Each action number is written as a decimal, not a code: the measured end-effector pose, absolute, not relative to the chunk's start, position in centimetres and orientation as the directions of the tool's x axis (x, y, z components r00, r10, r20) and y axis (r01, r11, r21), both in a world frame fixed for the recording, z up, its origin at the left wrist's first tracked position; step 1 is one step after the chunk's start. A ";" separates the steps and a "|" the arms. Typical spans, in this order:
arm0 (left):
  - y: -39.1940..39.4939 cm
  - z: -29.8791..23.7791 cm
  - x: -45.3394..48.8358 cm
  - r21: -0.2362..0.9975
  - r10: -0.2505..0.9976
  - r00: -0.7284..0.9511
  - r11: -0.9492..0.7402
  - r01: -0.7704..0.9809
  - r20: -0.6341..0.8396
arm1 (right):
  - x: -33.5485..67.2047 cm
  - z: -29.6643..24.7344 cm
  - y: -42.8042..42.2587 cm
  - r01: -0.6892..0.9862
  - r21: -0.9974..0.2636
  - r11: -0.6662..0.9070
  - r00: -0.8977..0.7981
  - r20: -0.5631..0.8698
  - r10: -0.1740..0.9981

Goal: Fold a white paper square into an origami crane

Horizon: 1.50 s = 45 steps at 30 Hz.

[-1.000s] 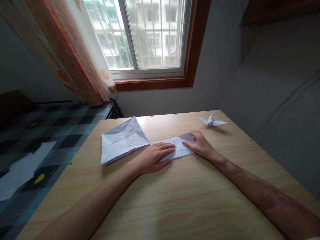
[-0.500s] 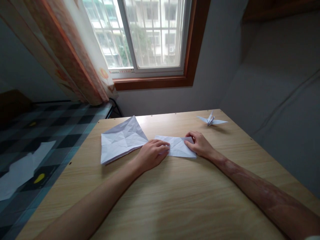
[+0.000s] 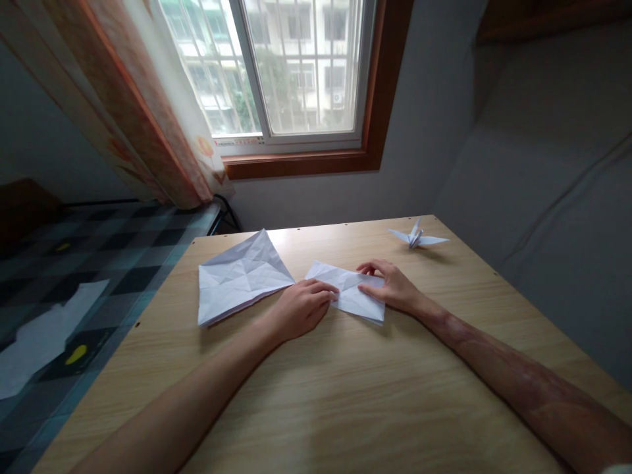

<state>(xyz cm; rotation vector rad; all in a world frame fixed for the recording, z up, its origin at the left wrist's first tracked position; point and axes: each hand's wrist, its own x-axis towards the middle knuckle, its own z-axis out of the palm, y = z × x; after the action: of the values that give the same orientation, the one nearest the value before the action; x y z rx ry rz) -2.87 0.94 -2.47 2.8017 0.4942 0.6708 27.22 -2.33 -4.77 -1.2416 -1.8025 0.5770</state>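
Observation:
A folded white paper (image 3: 348, 289) lies near the middle of the wooden table (image 3: 345, 395). My left hand (image 3: 301, 306) is curled and pinches the paper's left end. At the paper's right end my right hand (image 3: 390, 286) grips it with thumb and fingers. The paper lies turned, its near right corner pointing toward me. A creased white sheet (image 3: 237, 276), half unfolded, rests flat just left of my left hand.
A finished white paper crane (image 3: 417, 237) stands at the table's far right corner. A bed with a checked cover (image 3: 74, 263) and a white sheet on it is to the left. Window and curtain (image 3: 162, 118) are behind the table; a grey wall runs along the right.
My left hand went from lying flat on the paper to a curled pinch at its left end. Both hands rotated the folded paper, so its right end swung toward me.

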 end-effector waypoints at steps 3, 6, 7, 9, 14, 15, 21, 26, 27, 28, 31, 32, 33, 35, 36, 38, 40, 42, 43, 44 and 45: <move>0.8 -2.4 -2.9 0.274 0.405 0.822 -0.909 0.315 0.399 | 27.4 -5.3 -2.1 0.478 -0.800 0.364 -0.122 0.350 0.929; 1.0 -2.6 -2.9 0.261 0.520 0.722 -0.854 0.450 0.457 | 27.6 -5.6 -2.1 0.451 -0.828 0.335 -0.126 0.312 0.942; 1.1 -2.7 -2.9 0.264 0.568 0.665 -0.820 0.507 0.486 | 27.6 -5.5 -2.1 0.444 -0.832 0.332 -0.138 0.303 0.943; 1.4 -3.0 -3.0 0.285 0.652 0.547 -0.740 0.609 0.525 | 27.6 -5.3 -2.2 0.448 -0.831 0.330 -0.157 0.290 0.944; 1.9 -3.5 -3.1 0.383 0.758 0.467 -0.640 0.666 0.455 | 27.5 -4.6 -2.5 0.498 -0.806 0.319 -0.152 0.281 0.948; 1.9 -3.5 -3.1 0.391 0.753 0.475 -0.649 0.653 0.455 | 27.5 -4.6 -2.5 0.504 -0.801 0.322 -0.149 0.287 0.946; 1.5 -3.7 -3.1 0.441 0.682 0.519 -0.730 0.522 0.514 | 27.5 -4.5 -2.4 0.520 -0.781 0.345 -0.151 0.313 0.938; 1.1 -3.5 -3.0 0.376 0.582 0.603 -0.813 0.444 0.546 | 27.4 -4.2 -2.5 0.539 -0.776 0.327 -0.142 0.299 0.944; 0.9 -3.4 -3.0 0.364 0.553 0.628 -0.833 0.417 0.548 | 27.4 -4.2 -2.6 0.540 -0.778 0.321 -0.138 0.295 0.946; 0.8 -3.3 -2.9 0.357 0.529 0.648 -0.849 0.391 0.549 | 27.4 -4.2 -2.6 0.542 -0.779 0.316 -0.134 0.291 0.947; 0.4 -2.8 -2.9 0.363 0.489 0.679 -0.870 0.334 0.548 | 27.5 -4.3 -2.5 0.541 -0.783 0.306 -0.104 0.299 0.949; 0.2 -2.7 -2.9 0.364 0.482 0.691 -0.873 0.324 0.539 | 27.5 -4.4 -2.5 0.543 -0.782 0.305 -0.087 0.308 0.947; 0.2 -2.4 -2.9 0.362 0.471 0.711 -0.877 0.316 0.521 | 27.5 -4.5 -2.4 0.549 -0.779 0.303 -0.067 0.320 0.945; 0.1 -2.0 -2.8 0.342 0.429 0.778 -0.893 0.291 0.459 | 27.6 -4.7 -2.3 0.565 -0.772 0.292 -0.021 0.340 0.940; 0.1 -1.8 -2.8 0.328 0.399 0.817 -0.904 0.274 0.416 | 27.6 -4.8 -2.2 0.571 -0.770 0.285 0.001 0.348 0.937; 0.1 -1.5 -2.8 0.301 0.337 0.884 -0.923 0.241 0.324 | 27.6 -4.9 -2.1 0.576 -0.771 0.271 0.038 0.357 0.933; 0.2 -1.4 -2.8 0.280 0.303 0.920 -0.932 0.232 0.248 | 27.7 -5.0 -2.0 0.573 -0.777 0.262 0.054 0.355 0.933; 0.2 -1.4 -2.9 0.262 0.298 0.934 -0.934 0.243 0.197 | 27.8 -5.1 -2.0 0.570 -0.781 0.257 0.051 0.346 0.937; 0.2 -1.6 -2.9 0.255 0.301 0.935 -0.934 0.250 0.186 | 27.8 -5.1 -2.0 0.569 -0.782 0.255 0.050 0.342 0.938; 0.3 -1.7 -3.0 0.250 0.309 0.933 -0.933 0.260 0.184 | 27.8 -5.1 -2.0 0.568 -0.784 0.253 0.051 0.340 0.939; 0.3 -1.9 -3.0 0.244 0.320 0.929 -0.931 0.271 0.188 | 27.8 -5.1 -2.0 0.564 -0.787 0.251 0.055 0.339 0.939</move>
<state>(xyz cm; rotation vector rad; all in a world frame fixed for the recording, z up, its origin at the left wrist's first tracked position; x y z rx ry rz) -3.02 0.27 -1.86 2.8725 0.4455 0.3333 27.84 -2.03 -5.12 -1.4240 -1.6217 0.5235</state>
